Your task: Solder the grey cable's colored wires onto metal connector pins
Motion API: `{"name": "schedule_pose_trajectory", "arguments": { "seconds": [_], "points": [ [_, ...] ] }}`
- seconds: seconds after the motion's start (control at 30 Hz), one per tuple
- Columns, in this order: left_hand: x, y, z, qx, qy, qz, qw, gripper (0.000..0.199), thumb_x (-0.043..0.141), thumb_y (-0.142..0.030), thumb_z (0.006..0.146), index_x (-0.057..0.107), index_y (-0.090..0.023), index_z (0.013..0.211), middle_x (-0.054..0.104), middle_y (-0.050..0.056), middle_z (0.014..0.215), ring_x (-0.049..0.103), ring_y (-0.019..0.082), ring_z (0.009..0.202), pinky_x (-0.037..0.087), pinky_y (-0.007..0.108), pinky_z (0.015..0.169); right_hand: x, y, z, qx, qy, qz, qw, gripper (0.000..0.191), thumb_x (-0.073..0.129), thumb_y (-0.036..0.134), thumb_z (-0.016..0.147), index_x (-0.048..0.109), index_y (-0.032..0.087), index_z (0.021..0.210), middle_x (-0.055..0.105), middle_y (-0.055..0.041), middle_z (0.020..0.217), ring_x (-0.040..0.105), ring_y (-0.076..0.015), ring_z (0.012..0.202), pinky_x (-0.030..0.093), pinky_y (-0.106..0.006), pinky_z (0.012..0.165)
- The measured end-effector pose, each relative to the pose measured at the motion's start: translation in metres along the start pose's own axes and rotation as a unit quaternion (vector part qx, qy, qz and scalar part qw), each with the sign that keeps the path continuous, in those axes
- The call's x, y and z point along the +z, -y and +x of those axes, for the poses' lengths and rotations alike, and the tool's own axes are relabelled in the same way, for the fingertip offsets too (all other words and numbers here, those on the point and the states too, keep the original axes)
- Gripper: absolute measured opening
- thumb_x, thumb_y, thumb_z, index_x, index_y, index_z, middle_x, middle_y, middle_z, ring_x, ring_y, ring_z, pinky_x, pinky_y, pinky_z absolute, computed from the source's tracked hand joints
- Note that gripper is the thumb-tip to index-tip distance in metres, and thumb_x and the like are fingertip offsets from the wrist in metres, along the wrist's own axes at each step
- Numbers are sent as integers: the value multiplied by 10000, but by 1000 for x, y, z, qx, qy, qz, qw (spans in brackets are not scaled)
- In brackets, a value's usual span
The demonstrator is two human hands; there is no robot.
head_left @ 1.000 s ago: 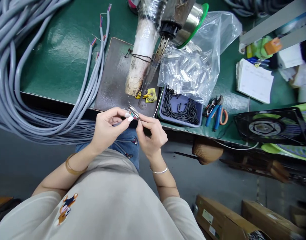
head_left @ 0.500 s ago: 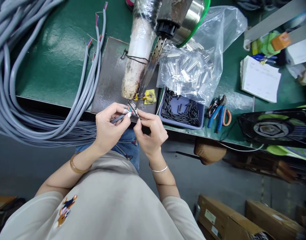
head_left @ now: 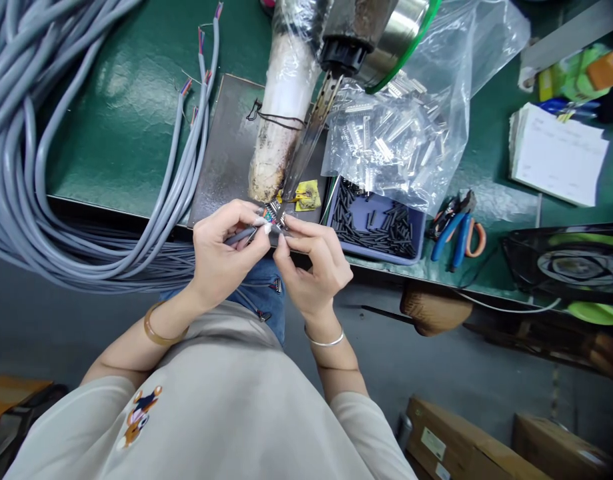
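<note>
My left hand (head_left: pixel 229 250) is closed round the end of a grey cable (head_left: pixel 240 236), whose thin coloured wires (head_left: pixel 269 214) meet a small metal connector. Close beside it, the fingertips of my right hand (head_left: pixel 313 260) pinch something small at the connector; what exactly is too small to tell. The metal tip of a soldering tool (head_left: pixel 306 143) comes down from above and ends just over the fingertips. To its left hangs a plastic-wrapped white tube (head_left: pixel 281 120) with a scorched end. A yellow sponge (head_left: pixel 307 195) lies behind my fingers.
Thick grey cables (head_left: pixel 31 133) are heaped on the left. On the right are a purple tray (head_left: pixel 381 208) of black sleeves, a clear bag (head_left: pixel 401 133) of metal connectors, blue-handled pliers (head_left: pixel 459 237), a paper pad (head_left: pixel 556 157) and a black fan (head_left: pixel 569 263).
The view has shifted slightly, so most things sit further right. Both hands stay together at the connector, and the right fingers have changed their pose a little.
</note>
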State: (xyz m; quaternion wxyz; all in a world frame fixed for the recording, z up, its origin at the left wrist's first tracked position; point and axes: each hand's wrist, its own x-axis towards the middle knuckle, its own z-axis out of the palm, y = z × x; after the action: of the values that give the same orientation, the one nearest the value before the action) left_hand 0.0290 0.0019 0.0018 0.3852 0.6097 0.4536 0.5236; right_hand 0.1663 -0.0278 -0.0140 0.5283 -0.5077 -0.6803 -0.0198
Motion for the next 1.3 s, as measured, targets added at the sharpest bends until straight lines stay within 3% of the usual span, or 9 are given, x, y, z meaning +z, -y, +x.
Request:
{"name": "schedule_pose_trajectory", "arguments": {
  "seconds": [0.63,0.83,1.13,1.23,1.3],
  "points": [
    [-4,-5,3,-1,34,21,999,89,679,-109,805,611,-157,772,704,36,869,632,98,725,479,194,626,-4,3,2,13,17,-21,1000,167,744,88,856,659,211,930,765,-43,1029,750,-144,909,631,-250,823],
    [-6,-5,5,-65,42,-3,997,108,691,-116,755,595,-149,721,685,25,810,573,71,628,413,160,513,-6,2,0,-31,32,-58,997,172,715,100,870,586,213,880,778,-65,1056,759,-131,860,623,-211,753],
    [-6,-2,-2,-62,51,8,997,82,702,-118,772,630,-128,736,733,33,847,591,50,605,458,129,534,-8,-2,-5,-36,36,-50,997,173,710,84,879,592,205,917,788,-82,1008,764,-136,859,617,-211,752],
    [-11,-2,-5,-50,81,3,995,26,679,-109,809,700,-124,808,765,56,876,660,87,664,521,152,585,-10,-3,-6,-22,21,-36,999,186,705,59,873,599,208,912,790,-71,989,763,-138,845,618,-229,744],
    [-18,-1,-8,-23,121,-16,992,150,633,-76,837,749,-122,920,787,85,963,711,116,736,570,180,646,-11,-4,-7,9,9,-16,1000,183,693,58,878,606,216,904,788,-45,977,763,-141,851,623,-251,753]
  ]
}}
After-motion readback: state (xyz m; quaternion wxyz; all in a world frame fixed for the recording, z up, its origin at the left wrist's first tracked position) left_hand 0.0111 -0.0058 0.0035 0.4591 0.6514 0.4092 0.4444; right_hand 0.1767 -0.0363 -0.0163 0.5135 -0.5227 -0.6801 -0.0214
